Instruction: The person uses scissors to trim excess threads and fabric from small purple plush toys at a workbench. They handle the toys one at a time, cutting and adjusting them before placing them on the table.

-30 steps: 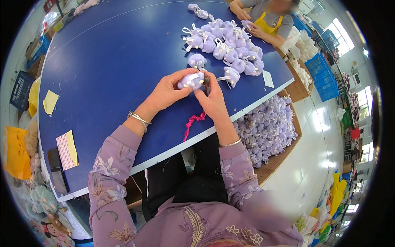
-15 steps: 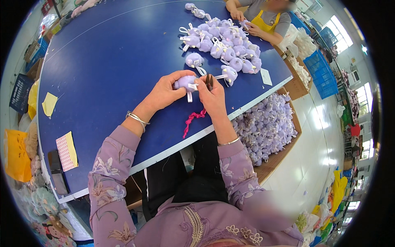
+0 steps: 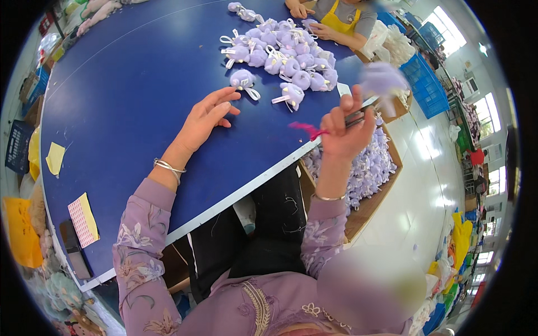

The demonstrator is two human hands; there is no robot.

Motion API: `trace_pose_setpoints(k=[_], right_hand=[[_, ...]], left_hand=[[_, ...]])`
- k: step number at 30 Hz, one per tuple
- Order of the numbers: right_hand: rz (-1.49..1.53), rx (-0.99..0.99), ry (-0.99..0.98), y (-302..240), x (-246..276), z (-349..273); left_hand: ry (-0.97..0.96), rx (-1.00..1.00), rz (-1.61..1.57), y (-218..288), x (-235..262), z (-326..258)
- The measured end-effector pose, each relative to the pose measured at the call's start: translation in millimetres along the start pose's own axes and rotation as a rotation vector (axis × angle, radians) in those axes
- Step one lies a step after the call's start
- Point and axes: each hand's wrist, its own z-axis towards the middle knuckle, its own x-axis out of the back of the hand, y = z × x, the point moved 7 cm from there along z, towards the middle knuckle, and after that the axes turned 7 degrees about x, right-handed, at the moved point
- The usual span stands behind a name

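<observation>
My left hand (image 3: pixel 207 117) is empty, with its fingers apart over the table just below a small lilac plush toy (image 3: pixel 242 79) with a white ribbon loop. Raised over the table's right edge, my right hand (image 3: pixel 348 130) is closed around small thread snips (image 3: pixel 355 117), mostly hidden in the fingers. A twisted pink cord (image 3: pixel 307 130) trails from this hand. Just past its fingertips another lilac plush toy (image 3: pixel 384 79), smeared by motion, appears in the air; whether a fingertip touches it I cannot tell. A plush toy with a white tag (image 3: pixel 292 95) lies between my hands.
Many lilac plush toys (image 3: pixel 288 53) are heaped on the blue table (image 3: pixel 129 112). Below its right edge stands a cardboard box (image 3: pixel 386 187) full of them. Across the table sits a co-worker in a yellow apron (image 3: pixel 339 19). A sticker sheet (image 3: pixel 84 219) and phone (image 3: pixel 74 246) lie left.
My right hand has swung right, off the left, still with the snips and pink cord. The plush toy has left my left hand and is now beyond my right fingertips. The view has shifted slightly.
</observation>
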Motion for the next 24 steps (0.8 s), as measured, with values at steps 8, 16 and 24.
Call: trace_pose_setpoints(k=[8, 16, 24], right_hand=[[-1.759, 0.117, -0.291, 39.1, 51.4, 31.7], [-1.431, -0.117, -0.373, 103.7, 15.4, -13.5], [-1.409, -0.11, -0.476, 121.8, -11.1, -47.8]], left_hand=[[-0.003, 0.02, 0.085, 3.8, -8.6, 4.7], [-0.022, -0.039, 0.1, 2.3, -12.5, 0.2], [-0.096, 0.004, 0.174, -3.0, -17.8, 1.6]])
